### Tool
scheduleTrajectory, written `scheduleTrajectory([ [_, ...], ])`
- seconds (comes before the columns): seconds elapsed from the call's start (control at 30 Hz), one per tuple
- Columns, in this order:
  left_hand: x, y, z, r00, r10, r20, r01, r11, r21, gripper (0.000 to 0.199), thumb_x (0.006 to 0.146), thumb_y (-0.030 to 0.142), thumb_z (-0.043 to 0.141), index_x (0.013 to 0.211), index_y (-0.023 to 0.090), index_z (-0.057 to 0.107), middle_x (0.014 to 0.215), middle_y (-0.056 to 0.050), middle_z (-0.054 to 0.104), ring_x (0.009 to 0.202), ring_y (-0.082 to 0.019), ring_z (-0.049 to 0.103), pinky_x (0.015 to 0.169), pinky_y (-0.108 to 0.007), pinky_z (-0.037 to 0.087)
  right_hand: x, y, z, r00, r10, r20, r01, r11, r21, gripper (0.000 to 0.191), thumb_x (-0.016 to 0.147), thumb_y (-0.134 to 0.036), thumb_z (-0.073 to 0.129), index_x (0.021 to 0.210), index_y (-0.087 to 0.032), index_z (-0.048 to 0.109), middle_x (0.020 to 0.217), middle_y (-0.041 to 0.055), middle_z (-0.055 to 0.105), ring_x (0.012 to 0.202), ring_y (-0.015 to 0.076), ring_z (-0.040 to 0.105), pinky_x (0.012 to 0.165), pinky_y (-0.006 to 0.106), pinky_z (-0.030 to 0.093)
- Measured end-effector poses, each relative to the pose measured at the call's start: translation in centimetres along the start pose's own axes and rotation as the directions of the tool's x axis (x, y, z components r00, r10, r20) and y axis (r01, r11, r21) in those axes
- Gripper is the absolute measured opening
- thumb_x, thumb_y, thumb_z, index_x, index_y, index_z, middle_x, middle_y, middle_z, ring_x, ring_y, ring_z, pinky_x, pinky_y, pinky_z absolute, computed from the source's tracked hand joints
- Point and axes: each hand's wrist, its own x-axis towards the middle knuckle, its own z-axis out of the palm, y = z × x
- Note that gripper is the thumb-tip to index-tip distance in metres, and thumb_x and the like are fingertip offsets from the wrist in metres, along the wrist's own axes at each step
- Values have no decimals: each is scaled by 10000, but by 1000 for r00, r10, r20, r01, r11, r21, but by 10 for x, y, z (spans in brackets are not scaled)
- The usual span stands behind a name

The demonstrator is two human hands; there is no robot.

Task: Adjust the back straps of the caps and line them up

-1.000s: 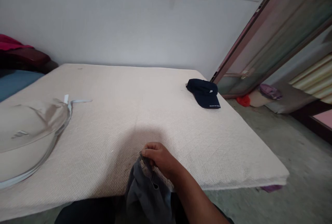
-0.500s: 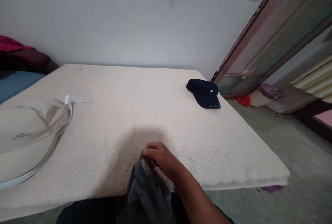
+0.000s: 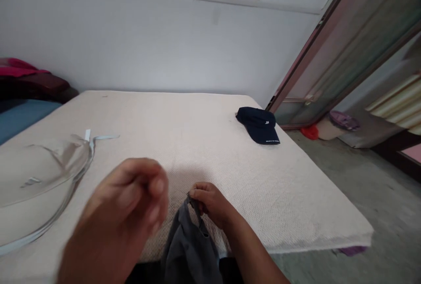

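Observation:
My right hand [image 3: 208, 200] pinches the edge of a grey cloth cap [image 3: 194, 249], by the strap at its opening. The cap hangs down at the near edge of the bed, its lower part running out of view. In front of it on the left, close to the camera, my left hand [image 3: 128, 209] is raised and blurred, with its fingers curled loosely inward. I see no object in it and it is apart from the cap. Farther off, a navy cap [image 3: 258, 125] lies on the bed at the right. A beige sun hat [image 3: 39, 187] with a pale trim and strap lies at the left.
A cream textured cover [image 3: 158, 121] spreads over the bed, which meets a white wall [image 3: 148, 47]. A blue surface [image 3: 26, 115] and a maroon and pink pile [image 3: 33, 80] are at the far left. Right of the bed are concrete floor [image 3: 329, 161] and a sliding door frame [image 3: 302, 60].
My left hand has come into view from the lower left. My right hand, still pinching the grey cap, has shifted slightly right in the picture. The view has tilted up a little.

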Motion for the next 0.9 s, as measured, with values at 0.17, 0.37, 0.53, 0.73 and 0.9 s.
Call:
scheduleTrajectory([
  [0.17, 62, -47, 12, 985, -157, 78, 144, 979, 146, 170, 784, 319, 617, 879, 185, 663, 781, -21, 607, 619, -104, 517, 544, -222, 422, 3, -2, -6, 1000, -17, 8, 16, 994, 111, 199, 723, -263, 584, 596, -173, 460, 470, -72, 389, 412, 61, 336, 430, 218, 235],
  [0.37, 60, -88, 0, 918, -337, 208, 212, 863, 459, 309, 836, 430, 523, 709, 159, 600, 720, -22, 579, 689, -163, 531, 648, -294, 406, 3, -16, -16, 999, -14, -39, 27, 932, 362, 232, 676, -291, 647, 625, -183, 449, 509, -73, 394, 434, 68, 351, 453, 221, 274],
  [0.53, 48, -87, 7, 832, -451, 325, 372, 886, 276, 299, 836, 415, 545, 691, 155, 573, 639, 16, 512, 587, -113, 442, 572, -247, 338, 1, -22, -26, 996, -44, -72, 72, 887, 457, 193, 681, -246, 655, 621, -176, 486, 518, -48, 465, 469, 92, 418, 471, 228, 313],
  [0.73, 52, -86, 3, 812, -500, 303, 500, 862, 82, 162, 738, 261, 676, 817, 126, 635, 677, -14, 591, 573, -100, 501, 563, -222, 368, 1, -21, -22, 994, -93, -59, 110, 899, 424, 199, 729, -267, 657, 633, -167, 513, 515, -47, 474, 447, 76, 405, 451, 212, 286],
  [0.9, 52, -68, 2, 852, -436, 288, 444, 895, 41, 155, 721, 234, 694, 828, 142, 629, 694, -20, 615, 564, -106, 541, 533, -208, 391, 2, -27, -16, 982, -184, -48, 190, 930, 313, 202, 758, -327, 652, 693, -156, 566, 536, -31, 512, 442, 72, 399, 442, 208, 273],
])
